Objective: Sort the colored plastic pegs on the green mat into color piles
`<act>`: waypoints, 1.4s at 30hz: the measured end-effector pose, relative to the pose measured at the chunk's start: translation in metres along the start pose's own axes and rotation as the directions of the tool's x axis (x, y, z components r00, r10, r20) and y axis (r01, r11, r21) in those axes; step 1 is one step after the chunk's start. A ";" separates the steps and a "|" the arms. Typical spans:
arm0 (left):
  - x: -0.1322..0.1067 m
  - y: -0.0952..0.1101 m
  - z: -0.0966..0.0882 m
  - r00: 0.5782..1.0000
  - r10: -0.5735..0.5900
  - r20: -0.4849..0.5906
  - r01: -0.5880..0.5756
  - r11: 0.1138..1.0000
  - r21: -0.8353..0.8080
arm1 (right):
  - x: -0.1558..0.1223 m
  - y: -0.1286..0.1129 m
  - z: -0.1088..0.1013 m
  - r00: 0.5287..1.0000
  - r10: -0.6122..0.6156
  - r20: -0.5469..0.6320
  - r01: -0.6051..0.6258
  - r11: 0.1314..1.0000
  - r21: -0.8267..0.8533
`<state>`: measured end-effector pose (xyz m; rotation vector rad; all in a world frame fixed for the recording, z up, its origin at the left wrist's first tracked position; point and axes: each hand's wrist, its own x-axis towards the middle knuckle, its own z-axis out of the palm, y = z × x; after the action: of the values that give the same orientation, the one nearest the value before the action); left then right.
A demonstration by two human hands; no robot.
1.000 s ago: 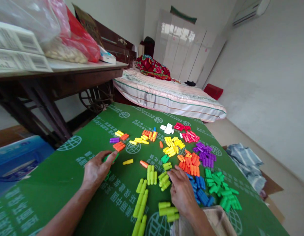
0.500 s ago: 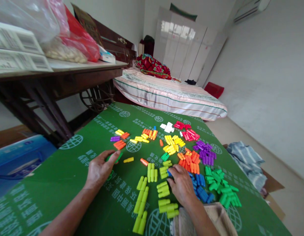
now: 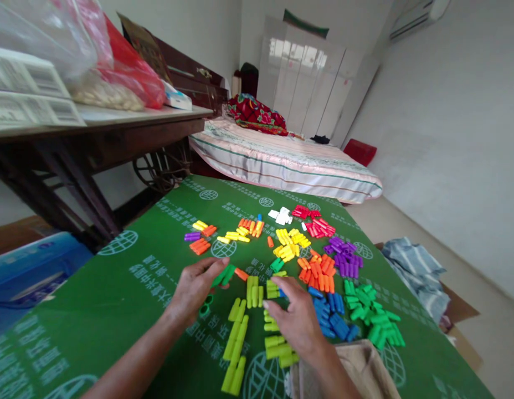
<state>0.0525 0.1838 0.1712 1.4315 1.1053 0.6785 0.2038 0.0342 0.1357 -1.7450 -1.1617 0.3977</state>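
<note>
Mat green, printed | I see left hand pinching green pegs | right hand open, fingers spread flat over lime pegs, blue pegs just beside.

Dark green pegs show in the left hand. Under the grip, a green cloth carries white lettering and globe prints. Lime pegs lie just right of it, with blue pegs, orange pegs and purple pegs farther right.
</note>
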 end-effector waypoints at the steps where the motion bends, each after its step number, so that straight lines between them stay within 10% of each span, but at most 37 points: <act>1: -0.005 0.005 0.009 0.998 -0.051 0.028 0.053 0.996 -0.067 | -0.002 -0.010 0.007 0.997 0.071 0.010 -0.072 0.979 0.190; 4: -0.019 0.013 0.037 0.993 -0.100 0.063 0.112 0.971 -0.212 | -0.005 -0.035 0.030 0.945 0.282 0.165 -0.321 0.714 0.622; 8: -0.030 0.010 0.063 0.977 0.207 -0.051 -0.207 0.978 -0.012 | -0.001 -0.048 0.048 0.880 0.440 0.180 -0.392 0.459 0.797; 13: -0.036 0.005 0.079 0.842 0.538 0.021 -0.515 0.793 0.326 | 0.004 -0.038 0.056 0.886 0.464 -0.005 -0.213 0.417 0.884; 19: -0.040 0.013 0.095 0.750 0.617 0.239 -0.624 0.538 0.567 | 0.001 -0.016 0.042 0.902 0.427 -0.057 -0.148 0.430 0.890; 24: -0.035 0.013 0.106 0.698 0.634 0.332 -0.715 0.589 0.378 | -0.004 -0.006 -0.005 0.851 0.525 0.012 -0.157 0.232 0.960; 27: -0.024 0.006 0.105 0.692 0.627 0.358 -0.722 0.593 0.355 | -0.008 0.007 -0.047 0.855 0.519 0.002 -0.188 0.307 0.933; 30: -0.012 -0.002 0.098 0.712 0.575 0.402 -0.697 0.511 0.504 | -0.014 0.036 -0.092 0.793 0.525 -0.310 -0.229 0.728 0.645; 32: -0.009 -0.006 0.094 0.733 0.515 0.445 -0.670 0.436 0.600 | -0.021 0.063 -0.117 0.783 0.306 -0.542 -0.250 0.952 0.176; 36: -0.011 -0.008 0.094 0.758 0.419 0.500 -0.633 0.289 0.718 | -0.036 0.111 -0.144 0.893 -0.143 -0.426 -0.156 0.791 -0.592; 42: -0.010 -0.008 0.106 0.802 0.326 0.501 -0.575 0.191 0.795 | -0.045 0.140 -0.149 0.933 -0.313 -0.178 0.037 0.575 -0.817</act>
<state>0.1406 0.1295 0.1461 2.8997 0.8476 0.1687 0.3589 -0.0944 0.0789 -2.3073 -1.3720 -0.6464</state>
